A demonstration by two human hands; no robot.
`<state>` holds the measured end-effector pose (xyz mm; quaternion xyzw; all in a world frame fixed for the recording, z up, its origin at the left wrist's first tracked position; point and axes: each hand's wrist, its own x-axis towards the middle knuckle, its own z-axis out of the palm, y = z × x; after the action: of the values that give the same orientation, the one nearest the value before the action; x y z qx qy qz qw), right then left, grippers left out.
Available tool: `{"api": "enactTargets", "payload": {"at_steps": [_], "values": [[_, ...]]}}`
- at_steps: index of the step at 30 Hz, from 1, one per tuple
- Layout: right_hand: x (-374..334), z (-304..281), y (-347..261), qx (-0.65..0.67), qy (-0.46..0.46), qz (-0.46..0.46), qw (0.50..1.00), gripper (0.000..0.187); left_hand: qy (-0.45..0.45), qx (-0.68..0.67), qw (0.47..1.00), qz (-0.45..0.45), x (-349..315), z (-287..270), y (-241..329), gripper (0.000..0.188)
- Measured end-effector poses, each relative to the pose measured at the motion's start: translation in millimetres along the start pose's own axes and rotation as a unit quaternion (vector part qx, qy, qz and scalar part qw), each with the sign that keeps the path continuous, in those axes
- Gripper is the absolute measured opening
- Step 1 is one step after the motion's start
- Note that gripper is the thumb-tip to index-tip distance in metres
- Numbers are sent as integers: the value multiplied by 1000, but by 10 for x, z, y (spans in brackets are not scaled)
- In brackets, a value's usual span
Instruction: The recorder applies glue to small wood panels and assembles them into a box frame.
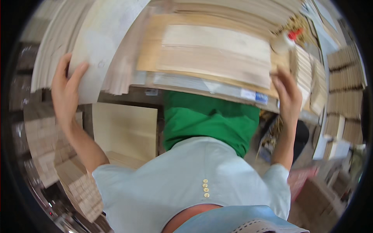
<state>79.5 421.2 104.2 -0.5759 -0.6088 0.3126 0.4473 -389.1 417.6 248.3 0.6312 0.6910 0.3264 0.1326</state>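
At the upper left, my left hand (pixel 66 85) grips the long edge of a broad, pale wooden board (pixel 103 42). Its thumb lies over the face, while the fingers go round the edge. The board is tilted up and runs out of view at the top. A flat panel of pale wood strips (pixel 215 58) lies on the worktable (pixel 149 44). By the panel's right end is my right hand (pixel 288 93), its fingers bent and blurred by motion. Whether the fingertips touch the panel cannot be told.
Stacks of wood strips (pixel 50 50) stand at the left. A white bottle (pixel 280 43) with a red cap stands at the table's right, beside short wood pieces (pixel 303 70). Further right are shelved wood stacks (pixel 344 81). Wooden blocks (pixel 50 143) are piled at the lower left.
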Motion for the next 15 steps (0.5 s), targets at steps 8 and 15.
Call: {"api": "enactTargets", "payload": {"at_steps": [8,15], "values": [[589,-256,156,62,-65,-44,995,50,-175,43,952,249,233,1181,235,21],[673,-236,700,-8,-47,36,998,25,-191,69,939,276,647,1837,195,23]]}}
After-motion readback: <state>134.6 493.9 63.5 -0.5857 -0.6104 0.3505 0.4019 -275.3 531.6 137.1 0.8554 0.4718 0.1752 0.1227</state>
